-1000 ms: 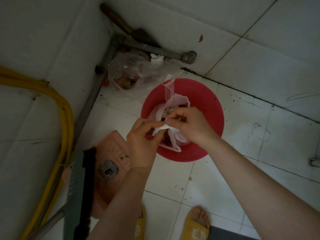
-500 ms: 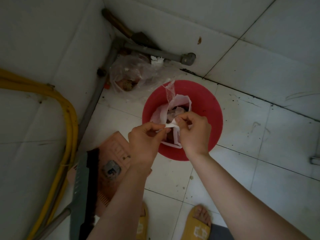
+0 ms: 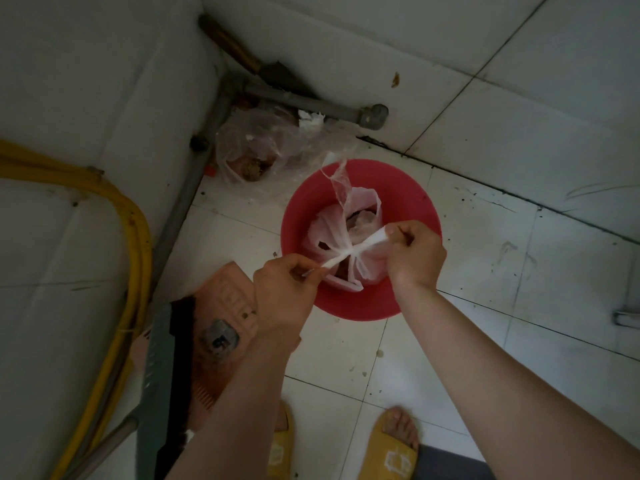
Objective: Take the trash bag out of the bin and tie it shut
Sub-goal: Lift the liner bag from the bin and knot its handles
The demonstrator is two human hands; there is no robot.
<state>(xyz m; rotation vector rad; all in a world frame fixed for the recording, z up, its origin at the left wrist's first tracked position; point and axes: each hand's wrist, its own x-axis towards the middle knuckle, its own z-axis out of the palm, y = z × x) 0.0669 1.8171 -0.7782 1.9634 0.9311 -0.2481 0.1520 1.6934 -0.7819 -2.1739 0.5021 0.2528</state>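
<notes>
- Your left hand (image 3: 282, 292) is pinched closed on one twisted handle strip of the trash bag (image 3: 346, 237), out to the lower left of the bag.
- Your right hand (image 3: 414, 254) is pinched closed on the other strip, out to the upper right, thumb and forefinger clamping the white plastic.
- The two strips run taut between your hands and cross at a tight point over the middle of the bag.
- The trash bag is thin and whitish, its body inside the round of the red bin (image 3: 408, 188); from this high angle you cannot tell whether it rests in the bin or hangs just above it.
- One loose, clear tail of plastic sticks up from the crossing toward the far rim.
- The bin stands on the tiled floor (image 3: 485, 271), near the corner of the walls.
- A second clear bag (image 3: 263, 150) with scraps lies in the corner behind the bin, beside a grey pipe (image 3: 311, 105).
- A yellow hose (image 3: 135, 258) curves along the left wall.
- Your feet in yellow slippers (image 3: 391, 452) show at the bottom edge.
</notes>
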